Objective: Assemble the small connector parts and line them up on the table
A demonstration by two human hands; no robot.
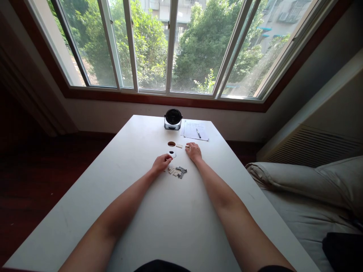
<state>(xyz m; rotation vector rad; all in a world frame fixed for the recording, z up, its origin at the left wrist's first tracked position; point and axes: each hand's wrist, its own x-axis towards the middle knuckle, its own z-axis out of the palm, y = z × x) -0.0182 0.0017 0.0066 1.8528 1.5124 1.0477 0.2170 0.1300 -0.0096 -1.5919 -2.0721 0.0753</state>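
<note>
My left hand (pixel 161 163) rests on the white table with its fingers curled together, and anything inside them is too small to make out. Just beyond its fingertips lies a white disc with a dark centre (pixel 174 155). To the right, my right hand (pixel 194 152) is closed around small beige building bricks (pixel 187 146). A flat beige studded plate (pixel 179 146) lies left of that hand, beside a round brown piece (pixel 171 144). Nearer to me, between the forearms, is a loose pile of beige and grey bricks (pixel 178 172).
A small black fan-like device (pixel 173 119) stands at the far edge of the white table (pixel 127 151). Right of it are paper sheets (pixel 191 129) with a pen (pixel 198 133) on top. A cushioned seat (pixel 292 204) borders the table's right side, and windows are behind.
</note>
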